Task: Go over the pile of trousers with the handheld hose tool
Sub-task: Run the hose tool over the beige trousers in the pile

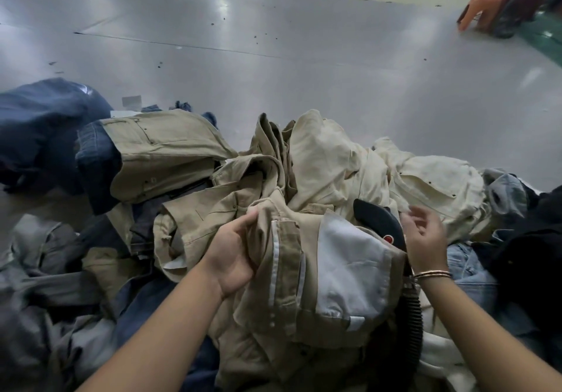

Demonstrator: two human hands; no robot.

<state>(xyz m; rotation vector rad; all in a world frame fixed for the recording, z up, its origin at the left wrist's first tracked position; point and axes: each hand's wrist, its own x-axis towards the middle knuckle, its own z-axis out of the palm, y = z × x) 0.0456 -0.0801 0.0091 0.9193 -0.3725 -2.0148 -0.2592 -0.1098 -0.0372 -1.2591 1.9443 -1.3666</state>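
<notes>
inspector: hands first. state of each?

me: left hand (234, 255) grips a fold of the khaki trousers (282, 270) near the inside-out waistband, fingers curled into the cloth. right hand (424, 236) is loose and holds nothing, fingers relaxed, hovering just beside the hose tool (380, 224).

inspector: where is the tool?

me: its black head lies on top of the pile of trousers (273, 209), partly tucked behind the white pocket lining (349, 267). its ribbed hose (412, 324) runs down toward me under my right wrist.

inspector: progress?

me: i judge this a pause for rearranging, with the tool set down. i cannot tell which garments have been treated; nothing on the cloth shows it. cream trousers (349, 160), dark denim (45, 130) at left and pale denim (468, 270) at right all lie heaped, so most of the pile looks still to do.

inspector: edges and room?

me: grey tabletop (273, 42) beyond the pile is bare and wide, with scattered dark specks. its far edge is well away; an orange stool (483, 8) stands past it. hose may snag in folds at my right.
</notes>
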